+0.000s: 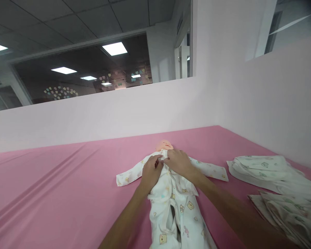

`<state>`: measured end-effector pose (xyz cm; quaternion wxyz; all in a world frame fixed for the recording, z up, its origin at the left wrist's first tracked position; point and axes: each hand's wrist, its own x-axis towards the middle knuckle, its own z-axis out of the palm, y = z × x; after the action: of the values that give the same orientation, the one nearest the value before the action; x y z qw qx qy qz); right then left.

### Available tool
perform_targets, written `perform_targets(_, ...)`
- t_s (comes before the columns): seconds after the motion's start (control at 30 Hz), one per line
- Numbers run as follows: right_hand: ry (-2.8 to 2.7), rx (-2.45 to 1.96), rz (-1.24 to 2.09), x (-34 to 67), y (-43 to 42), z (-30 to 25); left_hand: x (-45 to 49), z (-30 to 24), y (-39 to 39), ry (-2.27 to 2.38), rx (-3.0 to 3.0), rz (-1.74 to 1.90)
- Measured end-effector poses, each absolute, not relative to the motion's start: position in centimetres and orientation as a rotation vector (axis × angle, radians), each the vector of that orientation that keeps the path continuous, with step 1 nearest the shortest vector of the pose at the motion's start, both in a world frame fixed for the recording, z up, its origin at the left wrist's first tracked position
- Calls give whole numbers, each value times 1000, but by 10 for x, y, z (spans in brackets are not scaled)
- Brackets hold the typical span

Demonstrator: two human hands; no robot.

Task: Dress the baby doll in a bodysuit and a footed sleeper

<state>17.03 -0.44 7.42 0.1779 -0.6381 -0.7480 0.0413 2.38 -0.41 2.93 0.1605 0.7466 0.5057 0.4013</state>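
Note:
A baby doll [165, 144] lies on its back, its head toward the wall. It wears a white long-sleeved baby top [131, 175] printed with small bears, its sleeves spread to both sides. White baby pants [189, 211] in a like print cover the legs, with a dark gap showing between them. On the chest just below the neck, my left hand [153, 168] has its fingers curled and closed on the front of the top. My right hand [179, 161] is bent over the collar close beside it, fingers pinched on the fabric. The fingertips are partly hidden.
Pink sheeting [67, 186] covers the surface under the doll, with creases at the left. Folded white printed cloths [266, 169] lie at the right, and a second folded stack [292, 211] sits nearer. A white wall [119, 114] with windows borders the far side and the right.

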Motion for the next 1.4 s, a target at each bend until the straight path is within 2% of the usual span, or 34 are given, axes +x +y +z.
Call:
perform_targets(0.23, -2129, -1528, 358, 184, -2, 77, 23, 36, -9, 1309, 2271, 1081)
perform_targets(0.4, -2139, -1490, 445, 190, -1, 74, 24, 36, -12, 1251, 2237, 1155)
perform_targets(0.7, -1992, -1707, 277, 189, -22, 84, 22, 39, -19, 1409, 2103, 1262)
perform_targets(0.87, -2159, -1814, 222, 172, -56, 91, 20, 39, -33, 1383, 2094, 1279)
perform_targets(1.13, -2246, -1894, 41, 170, -58, 77, 19, 39, -51, 1286, 2321, 1168)
perform_targets(1.4, -2159, -1857, 41, 168, -58, 61, 18, 38, -55, 1291, 2367, 1098)
